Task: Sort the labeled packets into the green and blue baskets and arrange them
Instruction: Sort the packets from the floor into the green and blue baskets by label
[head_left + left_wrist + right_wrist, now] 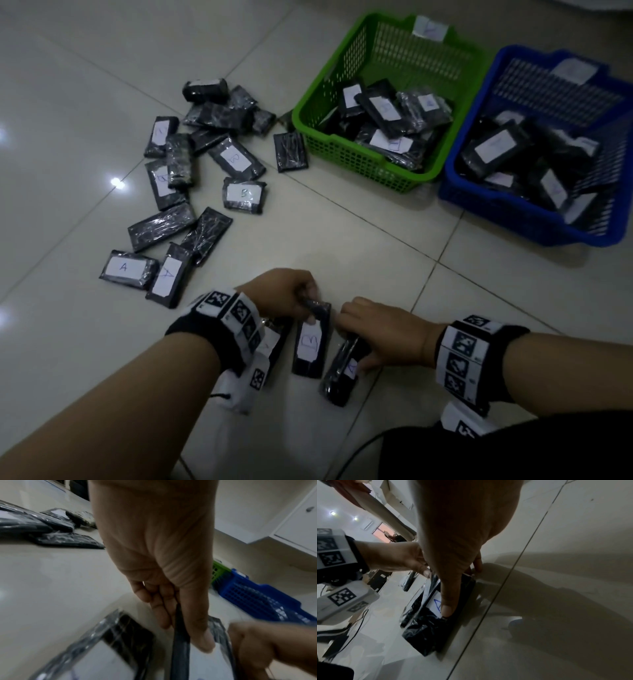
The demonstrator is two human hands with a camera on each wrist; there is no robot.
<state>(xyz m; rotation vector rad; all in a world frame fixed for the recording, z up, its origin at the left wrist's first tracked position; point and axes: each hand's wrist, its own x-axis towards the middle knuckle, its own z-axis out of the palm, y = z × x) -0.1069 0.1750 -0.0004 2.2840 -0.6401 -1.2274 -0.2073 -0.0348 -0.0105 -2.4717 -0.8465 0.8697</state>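
Observation:
Low in the head view, my left hand pinches the top end of a black packet labelled B. In the left wrist view that B packet shows edge-on between thumb and fingers. Just to its right, my right hand grips a black packet labelled A, tilted on the floor. In the right wrist view my thumb presses beside the A label on this packet. The green basket and the blue basket stand far right, each holding several labelled packets.
Several loose black packets lie scattered on the tiled floor to the far left, some showing A or B labels. Another packet lies partly under my left wrist. A cable runs along the floor near my knee.

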